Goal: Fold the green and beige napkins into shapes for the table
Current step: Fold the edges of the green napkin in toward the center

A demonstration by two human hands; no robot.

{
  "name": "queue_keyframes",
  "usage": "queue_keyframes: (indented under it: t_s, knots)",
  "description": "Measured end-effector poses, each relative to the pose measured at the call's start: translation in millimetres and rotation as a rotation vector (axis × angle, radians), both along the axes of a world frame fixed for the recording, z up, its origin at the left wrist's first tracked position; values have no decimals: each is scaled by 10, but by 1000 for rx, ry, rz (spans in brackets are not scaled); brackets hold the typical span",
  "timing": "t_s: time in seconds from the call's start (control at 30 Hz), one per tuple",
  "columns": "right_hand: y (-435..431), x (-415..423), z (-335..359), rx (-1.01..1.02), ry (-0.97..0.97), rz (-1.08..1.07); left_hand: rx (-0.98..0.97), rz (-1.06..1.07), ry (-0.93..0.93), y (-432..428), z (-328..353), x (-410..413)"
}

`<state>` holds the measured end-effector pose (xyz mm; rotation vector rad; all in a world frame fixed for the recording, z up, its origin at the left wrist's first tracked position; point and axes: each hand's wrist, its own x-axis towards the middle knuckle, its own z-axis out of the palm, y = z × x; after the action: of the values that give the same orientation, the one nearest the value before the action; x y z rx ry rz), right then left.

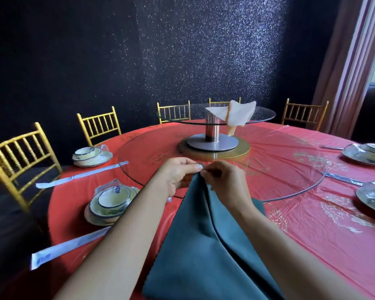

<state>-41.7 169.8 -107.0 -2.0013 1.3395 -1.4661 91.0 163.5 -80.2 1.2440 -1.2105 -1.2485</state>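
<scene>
The green napkin (pixel 204 241) lies in front of me on the red tablecloth (pixel 312 234), narrowing to a point at its far end. My left hand (pixel 178 176) and my right hand (pixel 223 178) meet at that far point, and each pinches the cloth there between thumb and fingers. A crease runs down the napkin's middle toward me. The beige napkin (pixel 238 114) hangs folded over the edge of the raised glass turntable (pixel 262 118) at the table's centre.
Wrapped bowl-and-plate sets stand at left (pixel 110 202), far left (pixel 89 155) and right (pixel 368 154), with wrapped chopsticks (pixel 69 247) beside them. A larger glass disc (pixel 290 169) lies on the table. Gold chairs (pixel 20 152) ring the table. A curtain (pixel 344 61) hangs at right.
</scene>
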Motion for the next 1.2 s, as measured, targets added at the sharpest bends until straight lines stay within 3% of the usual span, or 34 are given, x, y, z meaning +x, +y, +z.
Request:
queue_keyframes:
  t_s: [0.17,0.43,0.57,0.67,0.9,1.1,1.2]
  knots:
    - [103,-159,462,-32,48,-7,-90,23,27,162,358,-238]
    - [389,-335,1430,-121,478,-95,-181,-9,128,463,1087,-490]
    - [416,-418,1682,-153,437,-145,-266,-53,292,554,1285,-568]
    - [394,-526,1762,-224,374,-126,-345,-105,268,635,1326,-615]
    - [383,-711,1776,-130,92,199,-588,-115,4,789,1295,-604]
    - [439,-817,1692,-129,-177,281,-823,155,-529,822,1159,-324]
    - [555,-849,1686,-235,-116,215,-669,70,-774,940,977,-99]
